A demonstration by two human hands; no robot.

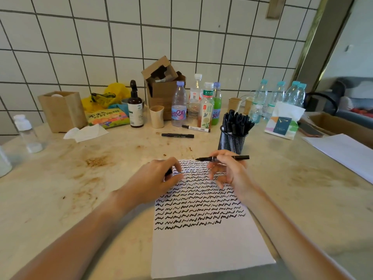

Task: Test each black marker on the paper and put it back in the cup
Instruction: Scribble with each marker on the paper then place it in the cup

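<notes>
A white paper (210, 247) lies in front of me, its upper half filled with rows of black squiggles. My right hand (230, 172) pinches an uncapped black marker (240, 158) held level above the paper's top edge, tip pointing left. My left hand (159, 178) hovers at the paper's top left corner with fingers curled round a small black piece, apparently the marker's cap (168, 171). A black mesh cup (233, 141) packed with several black markers stands just behind my right hand.
A loose black marker (177, 135) and a white-barrelled marker (196, 128) lie behind the paper. Bottles (178, 106), paper cups (157, 116), a cardboard box (163, 85), a tissue pack (282, 124) and a second sheet (343, 150) crowd the back and right of the stained table.
</notes>
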